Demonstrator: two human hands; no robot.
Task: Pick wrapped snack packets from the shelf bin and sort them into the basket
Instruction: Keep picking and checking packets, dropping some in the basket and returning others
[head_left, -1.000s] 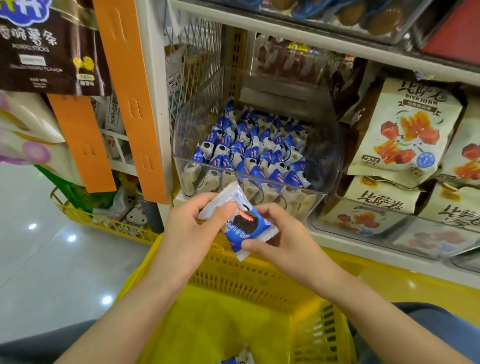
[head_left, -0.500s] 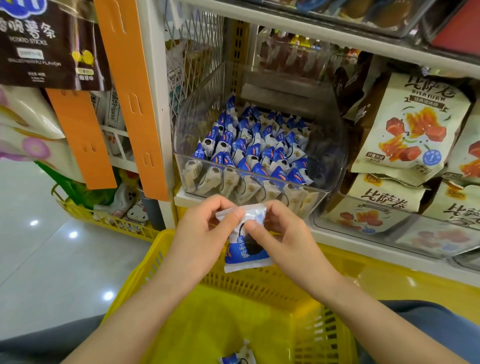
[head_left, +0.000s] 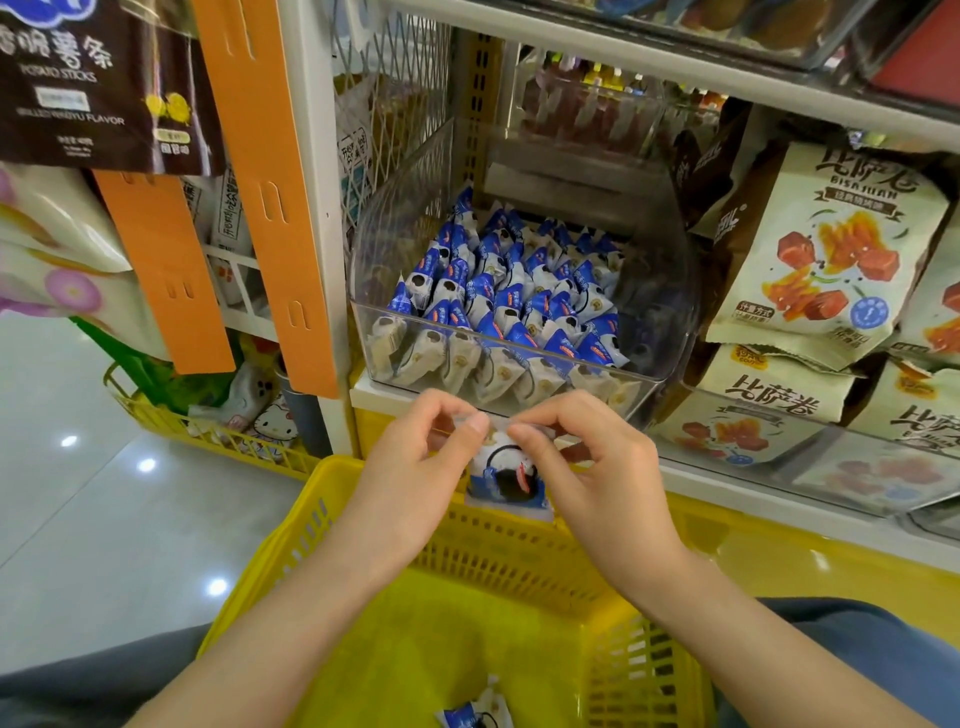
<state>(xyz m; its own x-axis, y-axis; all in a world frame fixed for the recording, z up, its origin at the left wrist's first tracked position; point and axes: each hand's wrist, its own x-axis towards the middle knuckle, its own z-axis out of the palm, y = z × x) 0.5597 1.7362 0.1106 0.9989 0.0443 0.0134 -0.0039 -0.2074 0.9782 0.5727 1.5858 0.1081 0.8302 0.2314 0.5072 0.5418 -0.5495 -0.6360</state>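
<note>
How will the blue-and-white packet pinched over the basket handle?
Probably light: the packet hangs from fingertip pinches by the left hand and right hand at its top edge. Glossy film looks thin, so likely floppy and somewhat slippery.

- Dark potato-sticks bag (head_left: 98, 83) hangs top left.
- Two orange slotted strips (head_left: 265, 197) hang just beside it, one lower.
- Wire mesh panel (head_left: 395, 104) behind the strips.
- Beige bags with red cube print (head_left: 826, 254) stacked at right.
- Hello Kitty pack (head_left: 272, 426) low left.
- Glossy pale floor (head_left: 78, 519) with light spots.
</note>
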